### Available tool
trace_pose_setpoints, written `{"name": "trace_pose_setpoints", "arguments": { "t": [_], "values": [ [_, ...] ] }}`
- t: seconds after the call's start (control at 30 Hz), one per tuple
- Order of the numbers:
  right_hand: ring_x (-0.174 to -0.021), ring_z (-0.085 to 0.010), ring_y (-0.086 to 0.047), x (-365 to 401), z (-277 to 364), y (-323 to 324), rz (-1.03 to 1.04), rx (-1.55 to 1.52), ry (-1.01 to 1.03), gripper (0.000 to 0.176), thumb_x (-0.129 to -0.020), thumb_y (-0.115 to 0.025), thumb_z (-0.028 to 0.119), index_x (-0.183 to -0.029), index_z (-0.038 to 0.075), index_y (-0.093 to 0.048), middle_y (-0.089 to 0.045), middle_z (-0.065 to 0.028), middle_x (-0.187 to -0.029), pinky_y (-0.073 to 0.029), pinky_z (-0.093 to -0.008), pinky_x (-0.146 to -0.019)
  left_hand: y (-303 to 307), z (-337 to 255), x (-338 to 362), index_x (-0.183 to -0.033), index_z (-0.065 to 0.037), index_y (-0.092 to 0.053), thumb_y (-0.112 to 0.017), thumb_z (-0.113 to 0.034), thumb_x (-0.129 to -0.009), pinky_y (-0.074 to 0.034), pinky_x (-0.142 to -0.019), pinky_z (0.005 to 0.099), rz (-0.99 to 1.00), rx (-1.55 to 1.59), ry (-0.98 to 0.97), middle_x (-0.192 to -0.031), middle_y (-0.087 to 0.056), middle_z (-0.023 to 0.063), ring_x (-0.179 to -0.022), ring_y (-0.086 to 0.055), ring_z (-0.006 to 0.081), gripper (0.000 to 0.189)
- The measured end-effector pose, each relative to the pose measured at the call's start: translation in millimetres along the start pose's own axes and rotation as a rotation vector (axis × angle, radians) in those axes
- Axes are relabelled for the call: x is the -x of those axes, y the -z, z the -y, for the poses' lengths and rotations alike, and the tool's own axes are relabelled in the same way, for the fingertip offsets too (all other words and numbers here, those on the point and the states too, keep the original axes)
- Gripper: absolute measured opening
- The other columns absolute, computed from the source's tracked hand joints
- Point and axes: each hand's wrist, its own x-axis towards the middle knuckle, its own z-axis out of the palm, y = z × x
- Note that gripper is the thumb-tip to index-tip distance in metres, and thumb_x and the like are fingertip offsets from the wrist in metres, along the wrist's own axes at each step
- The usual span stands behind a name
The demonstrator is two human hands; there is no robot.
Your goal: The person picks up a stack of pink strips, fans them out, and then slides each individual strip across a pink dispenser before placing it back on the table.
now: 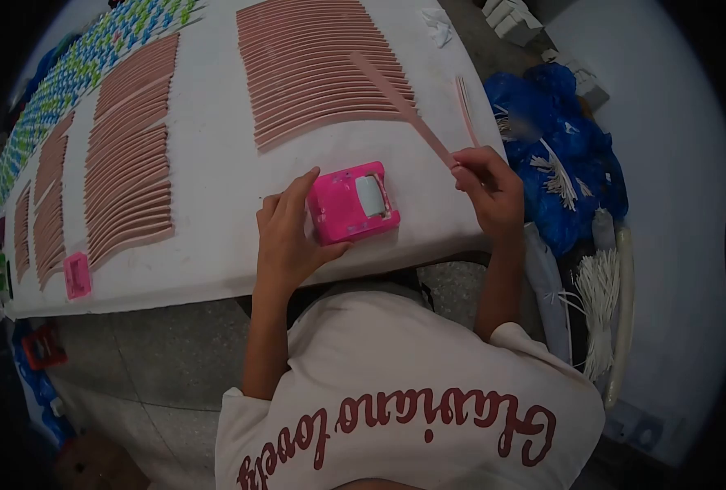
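Two hands: the left hand has its fingers spread wide around the left side of the pink box, a fingertip at the far corner and the thumb along the near edge; the right hand pinches one end of a pink strip between thumb and fingers.
Pink box: on the surface, near its front edge and between the hands, its pale insert toward the right. If the left hand's hold is slack, a sideways pull could skid it.
Pink strip: held at one end only — so its far end could sag, swing or twist.
Loose strips: by the right edge, just past the right hand; a wide sweep of that wrist might knock them off.
Small pink tray: near the front edge, well left of the left hand.
Side rows: more pink strips left of the box, out of the hands' way.
Strip row: just beyond the box, and the main obstacle — the held strip reaches over it, touching or not I cannot tell; dragging there could disturb the spacing.
Blue bags: off the surface, to the right.
Patterned strips: green, blue and white, far left.
White scrap: far right end.
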Motion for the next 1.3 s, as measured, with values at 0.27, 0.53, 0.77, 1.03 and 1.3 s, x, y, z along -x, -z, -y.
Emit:
{"name": "trace_pose_setpoints", "arguments": {
  "t": [0.27,0.53,0.77,1.03,1.3],
  "values": [
    [-0.078,-0.0168,-0.065,-1.8,38.1,-35.6,0.334,0.021,0.428,0.023,-0.079,-0.076,0.001,-0.101,0.005,-0.071,-0.066,-0.0089,-0.090,-0.055,-0.0268,-0.064,34.1,6.7,13.9,-0.143,-0.004,-0.039,-0.087,-0.031,-0.073,-0.039,-0.100,0.0407,-0.247,0.893,-0.211,-0.128,-0.057,0.0181,-0.115,-0.055,0.0253,0.089],
    [-0.079,-0.0184,-0.066,5.2,47.2,-55.0,0.427,0.049,0.639,0.025,-0.077,-0.077,0.004,-0.102,0.006,-0.073,-0.066,-0.0078,-0.090,-0.056,-0.0288,-0.063,68.1,24.3,40.1,-0.100,0.004,-0.062,-0.066,-0.003,-0.089,-0.056,-0.071,0.0352,-0.376,0.996,-0.280,-0.097,-0.065,0.0166,-0.081,-0.067,0.0226,0.013],
    [-0.081,-0.0179,-0.067,-6.8,46.4,-34.1,0.551,0.128,0.475,0.023,-0.080,-0.072,-0.002,-0.102,0.004,-0.072,-0.067,-0.0081,-0.092,-0.055,-0.0275,-0.065,87.1,25.7,27.4,-0.101,0.002,-0.062,-0.063,-0.001,-0.091,-0.056,-0.071,0.0337,-0.522,1.004,-0.241,-0.088,-0.067,0.0147,-0.075,-0.067,0.0200,0.010],
    [-0.086,-0.0180,-0.068,-27.6,35.8,-36.5,0.586,0.317,0.498,0.022,-0.082,-0.069,-0.004,-0.102,0.004,-0.071,-0.066,-0.0080,-0.094,-0.058,-0.0277,-0.072,115.4,26.6,9.8,-0.104,0.002,-0.065,-0.064,-0.001,-0.092,-0.057,-0.071,0.0309,-0.506,0.853,-0.298,-0.083,-0.070,0.0132,-0.076,-0.070,0.0183,0.012],
    [-0.089,-0.0198,-0.070,-40.4,15.7,-52.5,0.628,0.310,0.557,0.027,-0.082,-0.068,-0.005,-0.107,0.005,-0.069,-0.069,-0.0097,-0.098,-0.060,-0.0299,-0.074,142.1,27.2,1.9,-0.112,0.002,-0.067,-0.065,-0.003,-0.091,-0.058,-0.071,0.0261,-0.551,0.374,-0.300,-0.097,-0.072,0.0132,-0.082,-0.071,0.0163,0.022]
  ]
}}
